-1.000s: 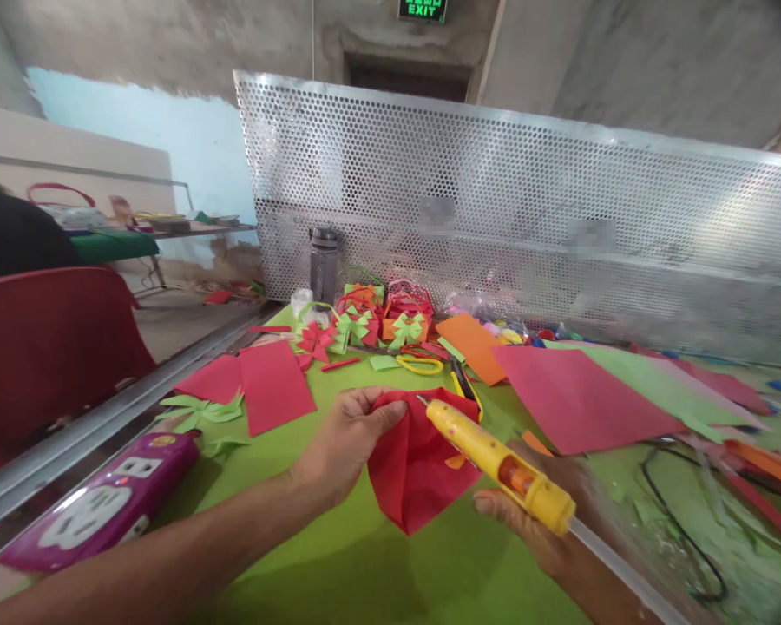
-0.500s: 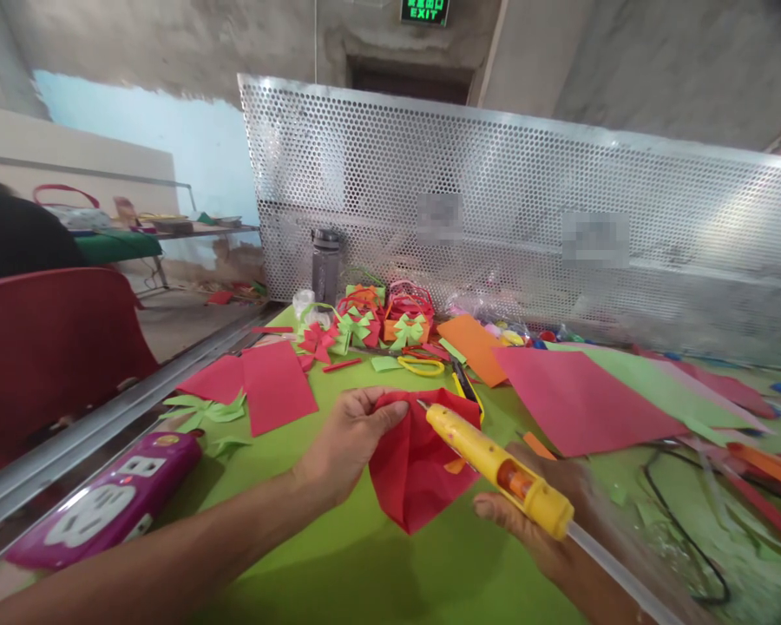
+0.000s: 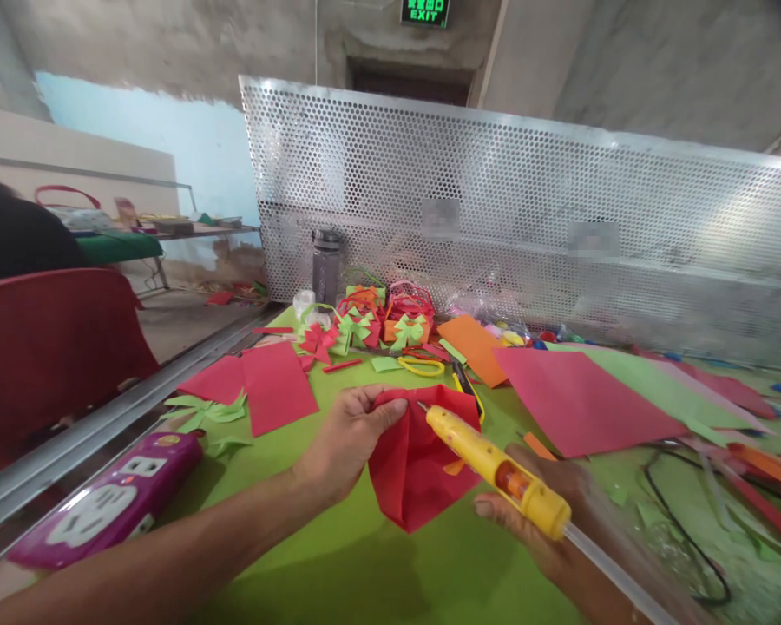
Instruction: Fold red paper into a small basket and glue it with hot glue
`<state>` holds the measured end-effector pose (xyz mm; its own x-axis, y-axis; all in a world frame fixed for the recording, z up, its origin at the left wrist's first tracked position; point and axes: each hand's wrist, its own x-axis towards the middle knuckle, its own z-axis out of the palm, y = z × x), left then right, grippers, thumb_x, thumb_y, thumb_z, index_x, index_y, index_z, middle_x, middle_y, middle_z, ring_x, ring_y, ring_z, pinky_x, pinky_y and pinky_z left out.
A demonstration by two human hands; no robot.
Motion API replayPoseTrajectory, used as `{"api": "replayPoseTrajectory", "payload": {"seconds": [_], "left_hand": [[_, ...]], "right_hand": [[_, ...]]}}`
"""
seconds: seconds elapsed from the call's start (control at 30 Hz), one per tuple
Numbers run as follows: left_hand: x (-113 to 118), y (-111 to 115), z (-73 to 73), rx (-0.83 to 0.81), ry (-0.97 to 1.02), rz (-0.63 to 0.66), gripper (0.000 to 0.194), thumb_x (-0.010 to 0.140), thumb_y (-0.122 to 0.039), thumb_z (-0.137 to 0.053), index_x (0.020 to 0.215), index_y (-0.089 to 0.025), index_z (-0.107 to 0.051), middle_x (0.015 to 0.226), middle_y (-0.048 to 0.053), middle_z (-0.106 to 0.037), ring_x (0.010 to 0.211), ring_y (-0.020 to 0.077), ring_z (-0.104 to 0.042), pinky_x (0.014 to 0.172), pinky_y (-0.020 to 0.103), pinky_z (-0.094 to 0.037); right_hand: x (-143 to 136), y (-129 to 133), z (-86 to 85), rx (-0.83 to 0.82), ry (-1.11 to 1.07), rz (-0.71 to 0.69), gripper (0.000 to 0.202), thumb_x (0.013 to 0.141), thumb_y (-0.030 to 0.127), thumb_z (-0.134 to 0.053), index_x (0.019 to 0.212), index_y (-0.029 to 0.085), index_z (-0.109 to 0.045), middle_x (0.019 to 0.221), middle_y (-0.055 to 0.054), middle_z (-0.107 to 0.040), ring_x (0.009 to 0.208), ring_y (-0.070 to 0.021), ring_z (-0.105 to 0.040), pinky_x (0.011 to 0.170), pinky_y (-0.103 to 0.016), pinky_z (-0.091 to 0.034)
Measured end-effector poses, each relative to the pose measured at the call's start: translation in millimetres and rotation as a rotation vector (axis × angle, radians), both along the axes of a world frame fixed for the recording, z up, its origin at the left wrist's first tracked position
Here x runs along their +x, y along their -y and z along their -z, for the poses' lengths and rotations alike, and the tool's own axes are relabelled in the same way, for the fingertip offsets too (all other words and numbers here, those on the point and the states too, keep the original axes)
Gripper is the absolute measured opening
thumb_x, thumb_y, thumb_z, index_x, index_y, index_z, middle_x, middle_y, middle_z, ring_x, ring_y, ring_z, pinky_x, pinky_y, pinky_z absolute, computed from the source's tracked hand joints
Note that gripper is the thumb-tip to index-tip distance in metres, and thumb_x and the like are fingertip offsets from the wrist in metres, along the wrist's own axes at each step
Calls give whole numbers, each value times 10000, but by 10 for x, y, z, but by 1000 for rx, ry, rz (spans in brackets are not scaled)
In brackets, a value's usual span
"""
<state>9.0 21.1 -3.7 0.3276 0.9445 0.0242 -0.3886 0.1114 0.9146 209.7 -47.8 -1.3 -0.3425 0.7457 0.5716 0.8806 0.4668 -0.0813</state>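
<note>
My left hand [image 3: 355,443] pinches the upper left edge of a folded red paper piece [image 3: 416,473] between thumb and fingers, holding it above the green tabletop [image 3: 338,569]. In my right hand [image 3: 527,521] is a yellow hot glue gun [image 3: 488,456], with a clear glue stick [image 3: 615,573] protruding from its back end. The metal nozzle points left, at the top edge of the red paper, close to my left thumb. A small orange scrap [image 3: 454,468] shows against the paper. Most of my right hand's fingers are hidden behind the glue gun.
Small paper baskets with bows [image 3: 409,330] and a dark bottle [image 3: 326,269] stand at the back. Yellow-handled scissors [image 3: 422,368] lie beyond the paper. Red sheets [image 3: 277,386] rest left, larger sheets [image 3: 582,399] right. A purple power strip [image 3: 108,499] sits left; a black cord [image 3: 680,512] curls right.
Almost nothing differs. Both hands, the red paper and the glue gun hold nearly the same positions, with the nozzle still at the paper's top edge.
</note>
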Motion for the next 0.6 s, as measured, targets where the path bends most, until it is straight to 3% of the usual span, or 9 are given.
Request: {"api": "replayPoseTrajectory", "payload": {"seconds": [0.17, 0.33, 0.43, 0.5, 0.6], "left_hand": [[5, 3, 25, 1, -13, 35, 192, 675, -277, -705, 664, -102, -627, 565, 29, -645, 498, 113, -575, 518, 212, -472], [-6, -13, -6, -25, 33, -12, 192, 634, -266, -738, 672, -106, -638, 575, 30, -657, 535, 129, -604, 546, 218, -488], [-10, -21, -13, -56, 61, -34, 191, 604, -249, -757, 656, -111, -636, 561, 24, -656, 536, 133, -613, 545, 213, -490], [-11, -20, -10, -79, 61, -43, 190, 596, -239, -761, 661, -109, -639, 571, 25, -660, 536, 129, -613, 557, 215, -495], [-19, -24, -6, -90, 44, -74, 194, 585, -228, -764, 678, -111, -641, 583, 25, -665, 537, 132, -613, 561, 221, -502]], "right_hand": [[-1, -11, -7, 5, -52, -10, 241, 788, 377, -541, 654, 206, -438, 479, 36, -509, 382, -109, -484, 361, -208, -338], [-30, 0, -15, -62, -144, -57, 205, 776, 339, -554, 648, 220, -446, 469, 40, -506, 366, -107, -465, 342, -213, -321], [-11, -18, -23, -112, -327, -78, 126, 788, 334, -545, 860, 231, -532, 554, 17, -595, 404, -128, -521, 371, -220, -386], [36, -67, -66, -80, -407, -32, 290, 791, 354, -553, 1049, 228, -513, 678, -20, -657, 486, -150, -583, 429, -232, -440], [167, -210, -181, -18, -395, 164, 505, 770, 403, -576, 1213, 209, -428, 828, -69, -684, 553, -171, -608, 494, -265, -453]]}}
